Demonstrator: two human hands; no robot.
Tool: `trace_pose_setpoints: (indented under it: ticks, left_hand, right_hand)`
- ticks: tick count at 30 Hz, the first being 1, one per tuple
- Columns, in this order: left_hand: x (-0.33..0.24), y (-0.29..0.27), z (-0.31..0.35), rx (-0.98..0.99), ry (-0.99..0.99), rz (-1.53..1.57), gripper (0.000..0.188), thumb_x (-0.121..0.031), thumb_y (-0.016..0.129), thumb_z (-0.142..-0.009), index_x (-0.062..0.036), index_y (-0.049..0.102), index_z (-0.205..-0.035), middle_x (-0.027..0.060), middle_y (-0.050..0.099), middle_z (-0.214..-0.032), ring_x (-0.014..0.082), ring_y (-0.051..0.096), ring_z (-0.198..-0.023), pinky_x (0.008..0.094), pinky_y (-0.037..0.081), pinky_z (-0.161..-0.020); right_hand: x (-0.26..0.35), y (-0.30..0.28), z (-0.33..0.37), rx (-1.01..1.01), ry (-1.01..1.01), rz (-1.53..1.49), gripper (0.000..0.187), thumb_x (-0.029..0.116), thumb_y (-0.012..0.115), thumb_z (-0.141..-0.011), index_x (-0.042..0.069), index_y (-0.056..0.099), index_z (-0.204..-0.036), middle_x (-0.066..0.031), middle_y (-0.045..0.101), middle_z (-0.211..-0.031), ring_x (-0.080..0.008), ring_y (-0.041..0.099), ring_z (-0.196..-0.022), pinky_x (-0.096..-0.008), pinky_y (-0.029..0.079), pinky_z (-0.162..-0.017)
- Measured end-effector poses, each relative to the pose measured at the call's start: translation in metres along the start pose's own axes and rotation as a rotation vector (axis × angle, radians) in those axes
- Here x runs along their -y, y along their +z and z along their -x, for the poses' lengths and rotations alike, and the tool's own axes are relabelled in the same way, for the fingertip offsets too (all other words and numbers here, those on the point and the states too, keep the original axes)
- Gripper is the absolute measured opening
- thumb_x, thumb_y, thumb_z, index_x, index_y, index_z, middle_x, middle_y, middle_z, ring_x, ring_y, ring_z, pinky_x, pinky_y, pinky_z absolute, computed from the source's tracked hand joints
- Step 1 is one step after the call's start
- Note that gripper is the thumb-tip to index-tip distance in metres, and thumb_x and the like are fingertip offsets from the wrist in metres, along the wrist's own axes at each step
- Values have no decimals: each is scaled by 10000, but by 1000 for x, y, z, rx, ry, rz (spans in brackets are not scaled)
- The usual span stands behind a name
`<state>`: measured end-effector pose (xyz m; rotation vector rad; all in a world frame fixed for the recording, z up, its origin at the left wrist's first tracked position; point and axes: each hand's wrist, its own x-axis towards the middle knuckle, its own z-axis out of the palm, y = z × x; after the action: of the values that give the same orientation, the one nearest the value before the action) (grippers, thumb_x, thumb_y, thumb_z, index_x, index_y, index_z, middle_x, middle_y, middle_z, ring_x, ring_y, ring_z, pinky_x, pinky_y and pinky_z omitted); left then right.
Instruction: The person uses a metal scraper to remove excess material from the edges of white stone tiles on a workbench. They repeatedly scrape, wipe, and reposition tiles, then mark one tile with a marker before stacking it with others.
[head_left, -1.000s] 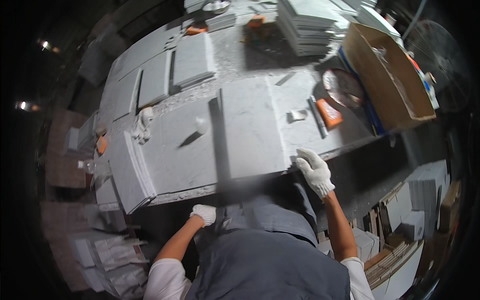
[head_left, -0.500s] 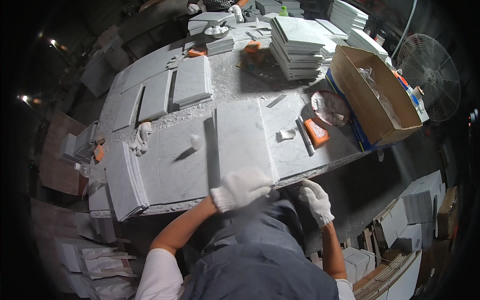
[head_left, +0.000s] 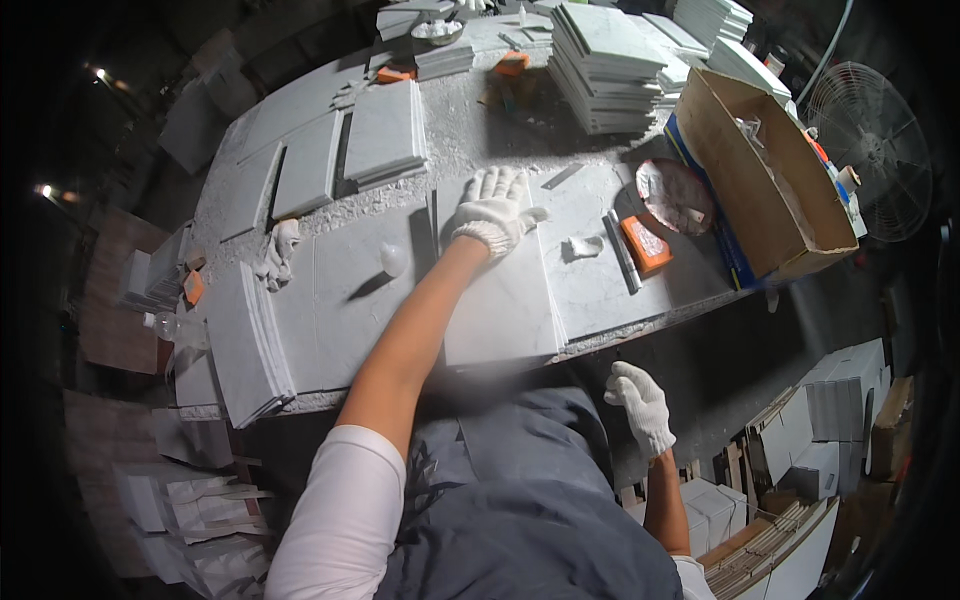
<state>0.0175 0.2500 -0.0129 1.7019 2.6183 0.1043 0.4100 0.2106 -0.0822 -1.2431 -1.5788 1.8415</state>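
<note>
- Laying my left hand (head_left: 495,212) palm down on the stack of flat, pale grey-veined stone slabs (head_left: 500,310), I have its fingers stretched out straight and close together over the far end; the white knit glove is wide open and grips nothing.
- My slab stack lies along the middle of the near edge of the dusty grey worktop (head_left: 455,130), with my bare forearm reaching over it.
- My right hand (head_left: 642,408), also in a white knit glove, hangs just off the near edge, right of my lap; its fingers are partly curled, and I cannot tell whether they hold anything.
- Left of my stack, a small translucent white bottle (head_left: 394,260) stands on a flat slab, and a crumpled white glove (head_left: 280,255) lies farther left.
- At the near left corner, a fan of thin pale slabs (head_left: 245,345) sits slightly skewed.
- Toward the right edge are a small crumpled white piece (head_left: 584,246), a narrow dark grey bar (head_left: 621,250), an orange rectangular block (head_left: 648,244) just beside it, and a round red-rimmed dish (head_left: 676,195).
- A long open brown cardboard box (head_left: 725,180) stands at the right edge.
</note>
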Motion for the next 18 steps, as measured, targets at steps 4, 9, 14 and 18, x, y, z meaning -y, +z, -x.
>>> trace_pose_setpoints:
  ticks: [4, 9, 14, 18]
  left_hand:
    - [-48, -32, 59, 252, 228, -172, 783, -605, 405, -1016, -112, 275, -1610, 215, 235, -1664, 364, 182, -1557, 445, 146, -1276]
    - [-51, -73, 79, 564, 387, 25, 822, -668, 368, -1004, -94, 343, -1591, 184, 220, -1685, 400, 220, -1546, 479, 152, -1279]
    - [-13, -34, 26, -393, 327, -111, 415, -389, 639, -949, -32, 694, -1151, 234, 665, -1171, 331, 659, -1065, 420, 526, -956]
    - [-55, -1, 101, 20, 666, 426, 466, -458, 573, -952, -71, 658, -1197, 136, 702, -1117, 315, 670, -1034, 477, 541, -934]
  right_hand:
    - [8, -7, 0, -43, 20, -133, 341, 140, 623, -989, -26, 659, -1284, -81, 724, -1027, -124, 691, -868, -269, 570, -813]
    - [27, -8, -14, 4, 17, -103, 357, 183, 631, -1034, -23, 621, -1325, -87, 705, -1085, -143, 678, -956, -318, 604, -843]
    - [44, 2, -27, 66, -139, -29, 369, 178, 640, -1034, -28, 612, -1339, -76, 695, -1069, -138, 668, -926, -295, 583, -838]
    - [57, 25, -28, -162, -15, -196, 355, 119, 578, -1032, -29, 601, -1354, -111, 705, -1125, -174, 677, -946, -308, 563, -867]
